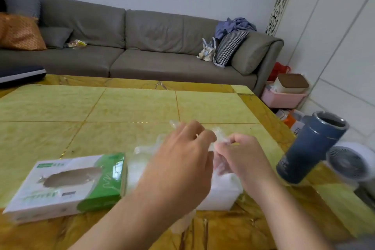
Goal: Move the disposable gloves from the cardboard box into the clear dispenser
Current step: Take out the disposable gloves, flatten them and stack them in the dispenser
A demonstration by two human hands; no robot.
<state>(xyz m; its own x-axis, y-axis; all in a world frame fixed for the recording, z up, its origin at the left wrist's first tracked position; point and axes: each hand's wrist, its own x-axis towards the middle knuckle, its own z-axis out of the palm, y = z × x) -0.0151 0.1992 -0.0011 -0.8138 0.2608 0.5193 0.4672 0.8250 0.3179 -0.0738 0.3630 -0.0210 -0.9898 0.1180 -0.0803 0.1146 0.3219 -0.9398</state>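
— Both hands pinch the same bunch of disposable gloves point(215, 135): the left hand point(182, 160) has its fingers curled round the crinkled clear film from the left side, and the right hand point(241, 154) has thumb and fingertips closed on it from the right. The two grips almost touch.

— Where is that bunch relative to the dispenser?

— Held just above the clear dispenser point(221, 195), which stands on the table point(121, 107) near its front edge, under the hands and partly hidden by the left forearm. More film spreads out to the left of the left hand, over the far part of the dispenser. The picture is blurred there, so how much of it lies inside I cannot tell.

— And the cardboard box?

— The cardboard box point(67, 184), white with a green end, lies flat just beside the dispenser on its left, towards the front left corner of the table, its oval opening facing up.

— Anything else on the table?

— A dark blue tumbler point(310, 148) with an open mouth near the right edge, well apart from the hands. Past that edge sits a small white fan point(349, 160); beyond the far edge runs a grey sofa point(142, 46).
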